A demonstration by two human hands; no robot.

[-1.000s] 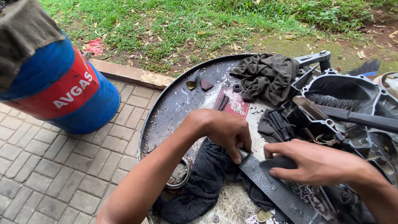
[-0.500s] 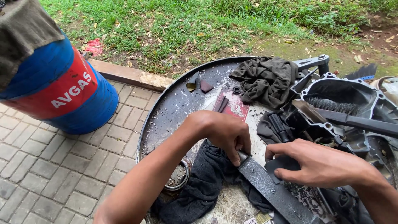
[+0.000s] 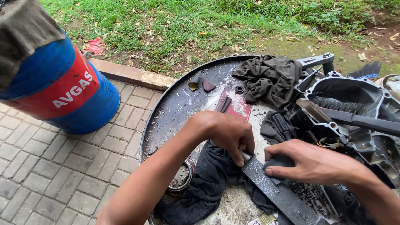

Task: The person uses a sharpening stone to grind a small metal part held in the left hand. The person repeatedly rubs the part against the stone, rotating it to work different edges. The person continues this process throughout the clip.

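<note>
Flat metal bar [image 3: 280, 192] under left hand [image 3: 227, 133] and right hand [image 3: 314, 162], pinched at its end.

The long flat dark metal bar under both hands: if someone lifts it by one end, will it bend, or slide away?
The long flat dark metal bar probably stays stiff: it runs straight past the dark crumpled cloth. It looks heavy for its width. Rolling seems unlikely, as it lies flat. The left hand pinches its end; the right hand presses a dark pad on it.

Soft, even daylight, faint shadows, sharp focus, slight wide-angle edge stretch
</note>
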